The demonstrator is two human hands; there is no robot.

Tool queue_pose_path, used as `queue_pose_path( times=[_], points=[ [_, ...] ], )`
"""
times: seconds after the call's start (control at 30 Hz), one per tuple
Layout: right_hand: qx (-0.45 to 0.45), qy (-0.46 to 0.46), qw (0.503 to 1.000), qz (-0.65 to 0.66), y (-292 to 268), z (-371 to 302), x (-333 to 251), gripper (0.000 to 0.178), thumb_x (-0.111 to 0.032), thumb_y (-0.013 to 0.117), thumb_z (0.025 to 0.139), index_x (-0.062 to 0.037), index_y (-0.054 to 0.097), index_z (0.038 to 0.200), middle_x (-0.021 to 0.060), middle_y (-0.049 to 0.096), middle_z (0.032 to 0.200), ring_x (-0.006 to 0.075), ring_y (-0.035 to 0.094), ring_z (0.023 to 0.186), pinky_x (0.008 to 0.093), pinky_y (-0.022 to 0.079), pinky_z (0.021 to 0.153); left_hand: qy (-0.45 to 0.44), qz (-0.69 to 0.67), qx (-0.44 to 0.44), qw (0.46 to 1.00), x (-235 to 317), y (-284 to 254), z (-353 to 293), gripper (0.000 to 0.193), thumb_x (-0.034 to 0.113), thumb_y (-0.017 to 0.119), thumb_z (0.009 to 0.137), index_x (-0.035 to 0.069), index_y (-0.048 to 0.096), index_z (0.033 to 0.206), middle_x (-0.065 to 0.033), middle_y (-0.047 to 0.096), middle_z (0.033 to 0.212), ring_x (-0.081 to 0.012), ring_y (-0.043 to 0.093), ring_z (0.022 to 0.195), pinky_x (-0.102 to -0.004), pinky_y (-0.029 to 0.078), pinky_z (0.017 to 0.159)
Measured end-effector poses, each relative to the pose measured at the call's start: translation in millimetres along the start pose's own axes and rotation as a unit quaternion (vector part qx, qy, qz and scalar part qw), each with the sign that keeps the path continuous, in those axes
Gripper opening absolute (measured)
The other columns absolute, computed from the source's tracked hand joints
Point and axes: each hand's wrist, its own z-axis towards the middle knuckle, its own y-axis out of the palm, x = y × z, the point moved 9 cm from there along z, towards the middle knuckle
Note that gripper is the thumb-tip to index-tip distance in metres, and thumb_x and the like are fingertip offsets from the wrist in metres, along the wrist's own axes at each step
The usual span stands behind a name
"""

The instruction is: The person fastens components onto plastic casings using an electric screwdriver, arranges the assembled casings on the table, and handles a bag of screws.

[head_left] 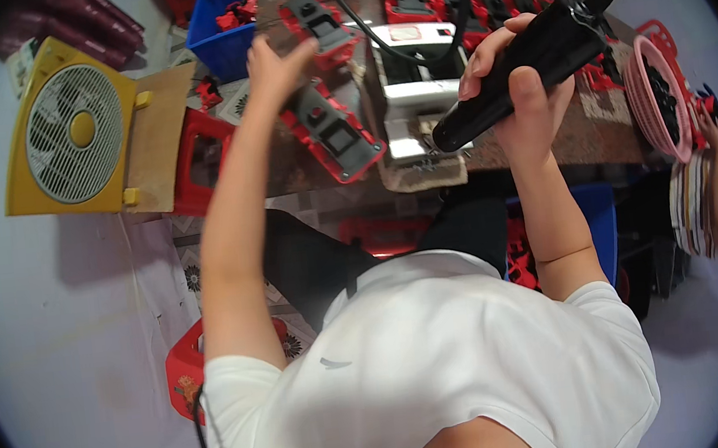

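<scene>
Gripping the black tool (546, 53), the right hand (531, 114) is occupied; a hasty sweep by the wide-spread left hand (276, 73) could knock the edge-side red-and-black housing (335, 135) off the tabletop (573, 138).

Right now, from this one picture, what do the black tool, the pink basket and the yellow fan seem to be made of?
Black tool in the right hand: probably plastic, semi-glossy, by its highlights.
Pink basket: likely plastic, by its even colour; finish unclear.
Yellow fan: likely smooth moulded plastic, by its evenly coloured casing; the grille could be metal or plastic.
</scene>
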Motion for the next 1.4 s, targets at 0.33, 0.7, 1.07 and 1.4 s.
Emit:
queue_pose_path(
  times=[0.33,0.7,1.07,1.4],
  points=[
    [0.076,-0.054,0.991,-0.093,-49.0,-37.6,0.8,0.041,-0.010,0.072,0.080,0.0000,0.044,0.108,0.0062,0.061,0.075,0.0095,0.058,0.063,0.0223,0.048,0.057,-0.183,-0.553,-0.198,0.789,3.1,68.4,48.8,0.035,0.031,0.061,0.089,0.008,0.057,0.116,-0.0112,0.064,0.109,-0.0266,0.063,0.097,-0.0491,0.050,0.087],
    [0.024,-0.047,0.986,-0.156,-49.3,-54.0,17.4,0.050,-0.021,0.070,0.082,0.0005,0.040,0.117,0.0122,0.059,0.081,0.0166,0.059,0.067,0.0289,0.052,0.061,-0.145,-0.584,-0.148,0.785,23.4,20.7,-112.2,0.036,0.024,0.054,0.093,0.003,0.051,0.122,-0.0090,0.062,0.112,-0.0224,0.064,0.098,-0.0384,0.053,0.088],
    [0.030,-0.078,0.975,-0.207,-32.6,-46.4,22.1,0.054,-0.018,0.082,0.072,-0.0016,0.048,0.111,0.0029,0.061,0.082,0.0083,0.060,0.074,0.0224,0.050,0.064,0.000,-0.639,0.035,0.768,7.2,-29.0,-69.0,0.042,0.037,0.036,0.100,0.008,0.045,0.129,-0.0087,0.057,0.122,-0.0237,0.058,0.109,-0.0399,0.046,0.097],
    [-0.055,-0.202,0.964,0.162,22.9,-11.0,24.3,0.026,-0.017,0.067,0.087,-0.0046,0.048,0.100,0.0028,0.057,0.069,0.0087,0.050,0.051,0.0220,0.043,0.048,-0.180,-0.517,0.020,0.837,-56.5,41.2,-172.6,0.048,0.022,0.061,0.090,0.005,0.037,0.128,-0.0080,0.052,0.119,-0.0166,0.052,0.109,-0.0312,0.042,0.094]
  ],
)
